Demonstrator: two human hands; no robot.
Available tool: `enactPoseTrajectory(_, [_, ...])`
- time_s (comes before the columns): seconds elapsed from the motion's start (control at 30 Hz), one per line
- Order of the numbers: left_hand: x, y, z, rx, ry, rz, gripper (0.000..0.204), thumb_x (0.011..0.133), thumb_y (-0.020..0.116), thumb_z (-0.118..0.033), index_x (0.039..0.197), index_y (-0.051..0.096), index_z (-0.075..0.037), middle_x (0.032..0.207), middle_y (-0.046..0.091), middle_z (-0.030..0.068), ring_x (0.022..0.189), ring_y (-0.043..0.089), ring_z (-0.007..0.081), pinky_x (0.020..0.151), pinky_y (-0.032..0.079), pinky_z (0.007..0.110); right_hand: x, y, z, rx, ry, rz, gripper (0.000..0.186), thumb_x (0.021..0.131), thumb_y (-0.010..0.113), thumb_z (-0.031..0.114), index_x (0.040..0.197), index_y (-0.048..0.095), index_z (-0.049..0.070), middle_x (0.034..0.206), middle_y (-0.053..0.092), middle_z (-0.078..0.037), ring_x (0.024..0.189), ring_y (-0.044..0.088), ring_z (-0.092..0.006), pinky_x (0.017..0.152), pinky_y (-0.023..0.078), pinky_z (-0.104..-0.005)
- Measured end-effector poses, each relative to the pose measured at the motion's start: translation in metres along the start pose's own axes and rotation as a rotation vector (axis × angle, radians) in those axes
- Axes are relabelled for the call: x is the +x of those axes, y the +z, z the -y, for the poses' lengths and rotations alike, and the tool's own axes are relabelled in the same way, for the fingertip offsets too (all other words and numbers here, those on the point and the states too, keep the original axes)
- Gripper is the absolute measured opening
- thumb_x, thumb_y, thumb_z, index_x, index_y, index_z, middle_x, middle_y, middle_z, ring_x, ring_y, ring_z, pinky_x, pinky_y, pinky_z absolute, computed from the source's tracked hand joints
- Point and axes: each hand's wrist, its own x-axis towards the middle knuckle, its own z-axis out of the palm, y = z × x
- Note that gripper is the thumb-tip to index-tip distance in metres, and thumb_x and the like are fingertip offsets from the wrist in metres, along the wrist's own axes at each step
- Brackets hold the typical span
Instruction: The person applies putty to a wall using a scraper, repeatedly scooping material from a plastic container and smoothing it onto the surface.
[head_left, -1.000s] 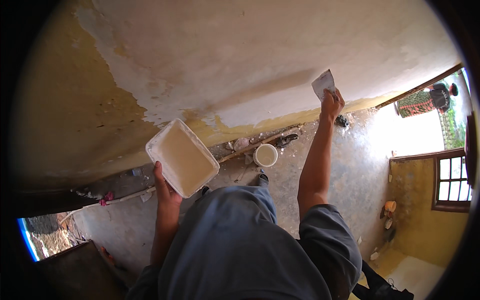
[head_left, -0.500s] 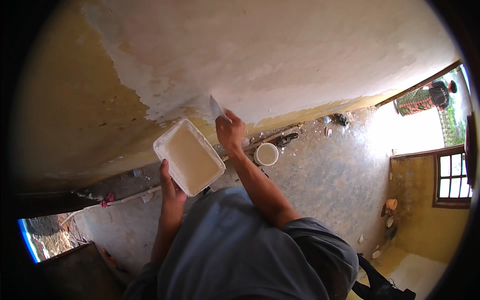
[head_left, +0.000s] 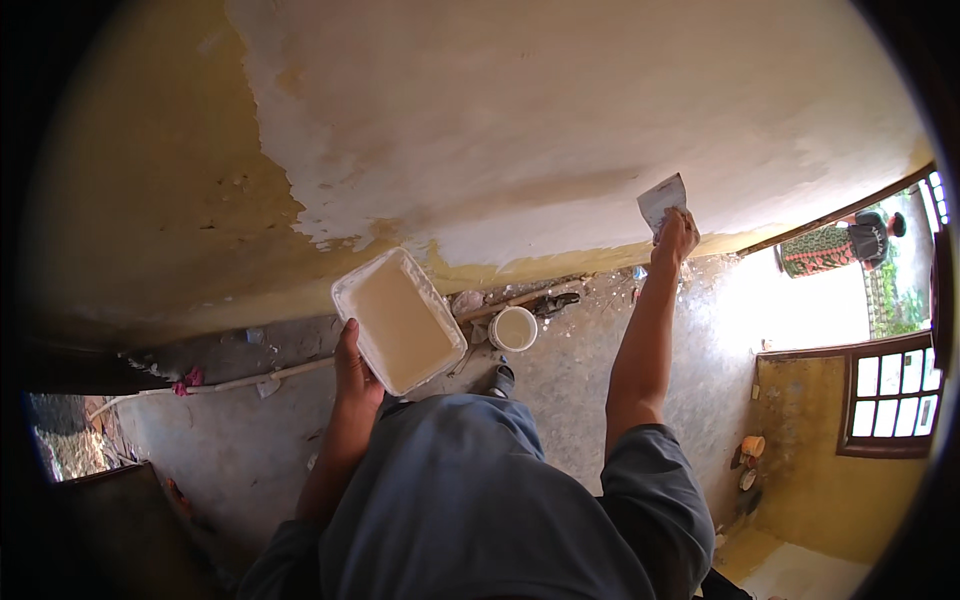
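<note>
My left hand grips the edge of a white rectangular tub, its thumb over the rim and its fingers hidden beneath. Pale cream paste lies in the tub. Out to the right, my right hand is closed round a putty knife whose broad grey blade is up at the wall. I cannot tell if the blade touches the surface. The wall carries a whitish coat with a ragged edge, and yellow paint shows at its left and along the bottom.
A white round bucket stands on the grey concrete floor near my foot. A long pole lies along the wall's base among debris. At the far right are a bright doorway, a person outside and a barred window.
My right hand has swung far to the right along the wall with the putty knife, whose blade now shows its broad face. The tub appears slightly further right in view.
</note>
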Motion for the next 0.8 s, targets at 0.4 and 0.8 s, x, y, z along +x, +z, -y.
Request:
enactPoseTrajectory(0.4, [-0.003, 0.009, 0.005, 0.02, 0.037, 0.0, 0.065, 0.086, 0.064, -0.039, 0.135, 0.04, -0.003, 0.128, 0.053, 0.0128, 0.118, 0.053, 0.028, 0.1, 0.044, 0.042, -0.023, 0.035, -0.025, -0.283, -0.278, 0.039, 0.02, 0.079, 0.057, 0.017, 0.079, 0.066, -0.002, 0.069, 0.063, -0.011, 0.061, 0.055, -0.0202, 0.061, 0.045, -0.0367])
enactPoseTrajectory(0.8, [-0.004, 0.004, -0.003, 0.027, 0.105, -0.032, 0.056, 0.09, 0.059, -0.035, 0.132, 0.043, 0.0, 0.124, 0.056, 0.0143, 0.113, 0.057, 0.0266, 0.096, 0.048, 0.04, -0.258, 0.072, 0.055, 0.008, -0.125, 0.955, 0.021, 0.078, 0.061, 0.006, 0.097, 0.065, -0.003, 0.078, 0.064, -0.006, 0.073, 0.056, -0.0102, 0.065, 0.047, -0.0257])
